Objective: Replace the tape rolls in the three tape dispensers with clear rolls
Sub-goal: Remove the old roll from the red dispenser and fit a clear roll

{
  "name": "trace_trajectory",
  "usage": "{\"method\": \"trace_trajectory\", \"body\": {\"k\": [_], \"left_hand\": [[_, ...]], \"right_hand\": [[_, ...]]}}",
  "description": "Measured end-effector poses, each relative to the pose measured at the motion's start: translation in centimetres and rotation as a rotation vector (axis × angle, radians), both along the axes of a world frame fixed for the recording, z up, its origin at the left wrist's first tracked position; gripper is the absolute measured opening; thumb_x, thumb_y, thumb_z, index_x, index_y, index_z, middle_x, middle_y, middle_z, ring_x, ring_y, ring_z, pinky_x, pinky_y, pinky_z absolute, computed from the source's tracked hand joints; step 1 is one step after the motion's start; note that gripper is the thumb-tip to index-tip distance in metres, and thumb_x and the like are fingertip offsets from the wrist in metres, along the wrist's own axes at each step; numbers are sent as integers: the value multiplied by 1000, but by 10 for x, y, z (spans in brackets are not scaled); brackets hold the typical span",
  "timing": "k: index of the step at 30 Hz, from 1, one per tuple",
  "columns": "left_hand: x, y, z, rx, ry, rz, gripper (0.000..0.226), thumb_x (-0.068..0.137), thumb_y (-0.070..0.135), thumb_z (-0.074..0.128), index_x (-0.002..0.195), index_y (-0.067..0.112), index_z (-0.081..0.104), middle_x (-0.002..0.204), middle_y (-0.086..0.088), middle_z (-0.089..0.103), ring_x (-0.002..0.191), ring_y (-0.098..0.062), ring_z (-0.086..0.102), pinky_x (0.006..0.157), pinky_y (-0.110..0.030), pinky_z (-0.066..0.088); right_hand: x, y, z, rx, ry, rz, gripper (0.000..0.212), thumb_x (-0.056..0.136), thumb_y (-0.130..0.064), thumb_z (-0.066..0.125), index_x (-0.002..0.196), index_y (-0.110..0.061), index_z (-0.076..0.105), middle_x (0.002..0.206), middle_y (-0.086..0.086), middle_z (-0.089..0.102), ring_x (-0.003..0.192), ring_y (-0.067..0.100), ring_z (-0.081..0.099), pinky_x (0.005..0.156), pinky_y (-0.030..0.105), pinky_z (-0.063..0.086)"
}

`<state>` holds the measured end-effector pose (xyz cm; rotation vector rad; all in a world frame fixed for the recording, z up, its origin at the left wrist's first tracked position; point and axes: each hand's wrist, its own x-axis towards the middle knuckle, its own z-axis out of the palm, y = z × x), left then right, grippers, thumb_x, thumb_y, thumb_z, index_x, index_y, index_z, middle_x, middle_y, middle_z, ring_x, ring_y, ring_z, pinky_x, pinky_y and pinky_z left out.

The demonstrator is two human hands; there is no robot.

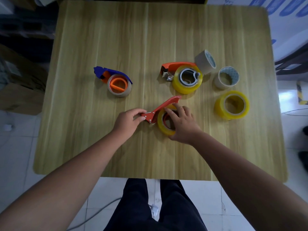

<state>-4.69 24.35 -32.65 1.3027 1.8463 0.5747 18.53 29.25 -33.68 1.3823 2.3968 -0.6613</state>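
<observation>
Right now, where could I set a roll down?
The table's far strip beyond the blue dispenser and orange dispenser is bare, as is the gap between them. Crowded: the right side, around the brown rolls and loose yellow roll.

Wooden table (116, 30), pale grain, rounded corners, filling most of the frame. Lying directly on it:

Left of centre, blue dispenser (115, 72) carrying a brown roll (119, 93) on an orange hub.

Right of centre, orange dispenser (176, 65) carrying a yellow-tinted clear roll (181, 88). Just beside its upper right end, tilted brown roll (202, 65), up on its edge.

Further right, flat brown roll (220, 84), hole upward. Below that, apart from it, loose clear roll (220, 107), also flat.

Lower centre, red dispenser (162, 106) laid on its side, slanting up to the right, with a mounted clear roll (160, 122) at its lower end.
</observation>
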Motion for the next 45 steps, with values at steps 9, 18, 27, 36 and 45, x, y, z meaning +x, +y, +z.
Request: {"method": "trace_trajectory", "body": {"k": [9,18,27,36,45], "left_hand": [[14,-43,-43,52,161,98,42,73,26,81,101,24,51,149,0,37,137,-19,35,108,-48,38],[40,-30,-59,198,199,155,26,71,42,77,79,23,63,130,2,58,121,-18,54,92,-49,48],[25,-28,-59,297,225,57,13,78,25,78,80,14,72,106,1,70,96,-23,63,74,-39,53],[12,-23,-68,407,270,-9,8,80,18,78,85,13,73,102,-3,73,94,-22,61,88,-47,50],[-2,-13,-66,454,193,-18,7,81,1,70,80,4,64,97,-10,71,90,-24,66,76,-33,53]], "right_hand": [[-5,-8,-13,54,-58,-26,118,70,-62,74,152,-40,-8,161,6,-3,144,38,9,114,53,27],[-9,-10,-14,64,-110,-13,117,76,-67,67,148,-42,-22,162,5,-14,147,39,5,115,55,21],[-2,-23,3,219,44,-8,113,69,-71,69,154,-36,5,164,13,-1,148,40,8,116,60,19],[-13,3,7,186,-101,129,131,65,-78,67,152,-37,-21,164,10,-10,149,39,-13,114,68,4],[-21,15,16,212,-166,132,128,62,-79,68,155,-28,-2,158,10,13,145,35,14,114,65,17]]}}
